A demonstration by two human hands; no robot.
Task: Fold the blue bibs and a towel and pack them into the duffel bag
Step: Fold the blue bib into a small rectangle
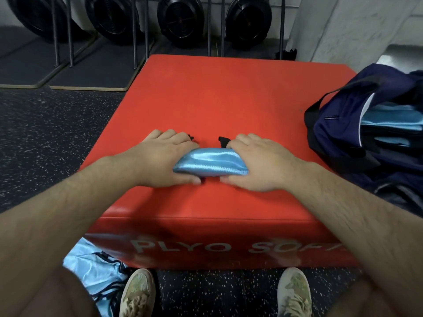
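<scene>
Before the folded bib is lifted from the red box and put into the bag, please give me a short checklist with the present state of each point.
1. Both hands hold the folded bib: ok, left hand and right hand grip its two ends.
2. Bib folded compactly: ok, though black trim sticks out behind.
3. Duffel bag open: ok, mouth faces the red box.
4. Room inside the bag: cannot tell, folded blue pieces already fill it partly.
5. Path to the bag is free: ok.
6. More bibs remaining: ok, a pile lies on the floor.
</scene>
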